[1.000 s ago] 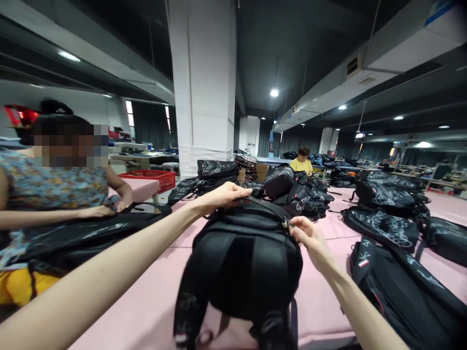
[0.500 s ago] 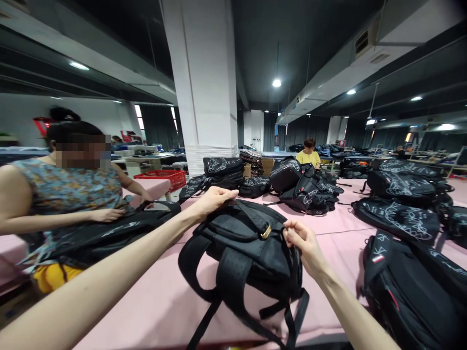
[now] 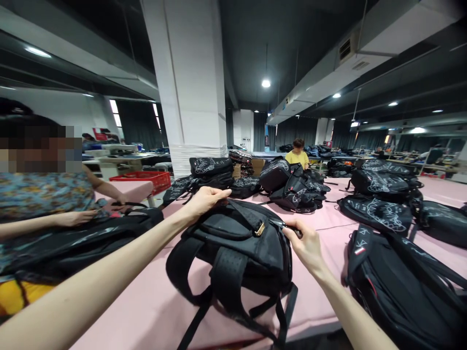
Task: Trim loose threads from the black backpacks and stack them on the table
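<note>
A black backpack (image 3: 233, 233) sits on the pink-covered table in front of me, its shoulder straps hanging toward me. The fingers of my left hand (image 3: 206, 201) are pinched at its top edge, by the upper end of a dark strap with a gold-coloured metal piece (image 3: 260, 229). On the bag's right side, my right hand (image 3: 306, 243) is closed around a small pointed metal tool (image 3: 279, 224). The tool's tip points left along the bag's top seam; most of its handle is hidden in my fingers.
Close on my left, a co-worker's hand (image 3: 78, 217) rests on another black bag (image 3: 83, 243). More printed black backpacks (image 3: 379, 214) are piled to the right and at the back. One backpack (image 3: 397, 282) lies near my right arm. A red crate (image 3: 160, 181) stands beyond the table, left of a white pillar (image 3: 193, 87).
My view has turned slightly right. The metal tip of the tool now shows beyond my right fingers, which were pinched at the bag's edge before. My left hand keeps its hold.
</note>
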